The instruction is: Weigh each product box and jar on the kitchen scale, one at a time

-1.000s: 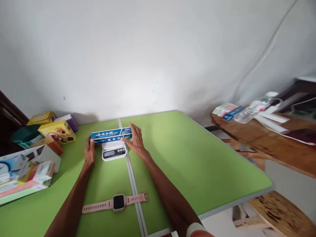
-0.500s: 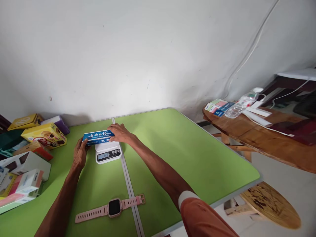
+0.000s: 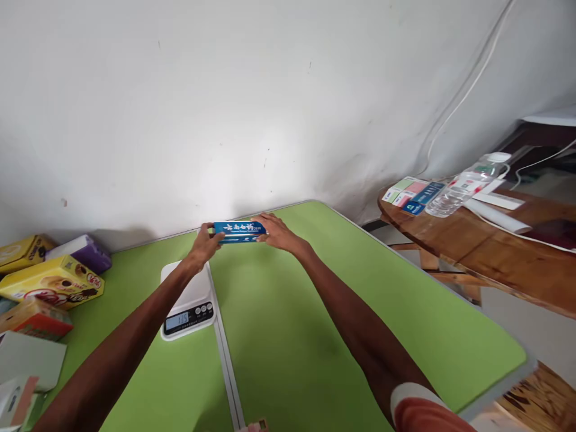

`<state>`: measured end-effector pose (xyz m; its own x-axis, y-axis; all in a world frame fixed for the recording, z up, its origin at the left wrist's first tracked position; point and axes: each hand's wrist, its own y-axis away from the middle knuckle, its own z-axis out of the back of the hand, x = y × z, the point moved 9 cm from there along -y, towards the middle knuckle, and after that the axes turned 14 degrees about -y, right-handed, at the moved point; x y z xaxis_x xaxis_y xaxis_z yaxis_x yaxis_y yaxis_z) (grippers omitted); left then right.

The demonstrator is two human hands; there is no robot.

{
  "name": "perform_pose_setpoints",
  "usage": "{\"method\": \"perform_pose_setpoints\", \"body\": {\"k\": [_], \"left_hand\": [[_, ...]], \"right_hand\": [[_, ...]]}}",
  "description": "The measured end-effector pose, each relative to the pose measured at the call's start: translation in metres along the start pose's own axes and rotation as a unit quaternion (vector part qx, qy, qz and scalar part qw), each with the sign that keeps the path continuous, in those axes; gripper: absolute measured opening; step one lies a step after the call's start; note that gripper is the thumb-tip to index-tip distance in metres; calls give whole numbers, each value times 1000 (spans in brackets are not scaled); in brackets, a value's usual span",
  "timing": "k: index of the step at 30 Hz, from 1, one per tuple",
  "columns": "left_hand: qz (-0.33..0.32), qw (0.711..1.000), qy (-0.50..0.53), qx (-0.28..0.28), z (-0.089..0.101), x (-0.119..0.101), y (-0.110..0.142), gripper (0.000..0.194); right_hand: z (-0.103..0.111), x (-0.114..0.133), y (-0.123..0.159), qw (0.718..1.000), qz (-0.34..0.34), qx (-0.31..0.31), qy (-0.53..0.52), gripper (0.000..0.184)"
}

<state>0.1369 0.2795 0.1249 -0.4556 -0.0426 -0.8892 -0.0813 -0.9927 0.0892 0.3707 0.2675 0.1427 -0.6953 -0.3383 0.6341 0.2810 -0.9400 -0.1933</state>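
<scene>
A long blue box with white characters (image 3: 239,231) is held in the air near the far edge of the green table (image 3: 342,300), to the right of and beyond the scale. My left hand (image 3: 206,242) grips its left end and my right hand (image 3: 276,231) grips its right end. The white kitchen scale (image 3: 185,295) stands on the table with nothing on its platform; its display shows digits. My left forearm passes over the scale's left side.
Several coloured boxes (image 3: 51,287) are piled at the table's left. A wooden side table (image 3: 486,246) at the right carries a plastic bottle (image 3: 463,186), packets and cables. A strap end (image 3: 256,426) shows at the bottom edge. A wall stands behind.
Both hands have lifted the blue box off the scale and carried it right and toward the table's far edge. The view has shifted, so the pink watch is almost out of the frame.
</scene>
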Motion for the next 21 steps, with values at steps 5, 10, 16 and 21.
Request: {"method": "perform_pose_setpoints", "body": {"k": [5,10,16,21], "left_hand": [[13,997,-45,64,-102,-11,-55,50],[-4,993,-78,89,-153,-15,-76,47],[-22,973,-112,199,-170,-30,-48,66],[-73,946,-142,283,-158,-46,3,66]], "right_hand": [[42,-94,-6,994,-71,-11,82,65],[66,-150,-12,979,-130,-5,157,62],[88,-175,-13,962,-177,-27,204,64],[98,-171,-21,942,-185,-25,279,65]]}}
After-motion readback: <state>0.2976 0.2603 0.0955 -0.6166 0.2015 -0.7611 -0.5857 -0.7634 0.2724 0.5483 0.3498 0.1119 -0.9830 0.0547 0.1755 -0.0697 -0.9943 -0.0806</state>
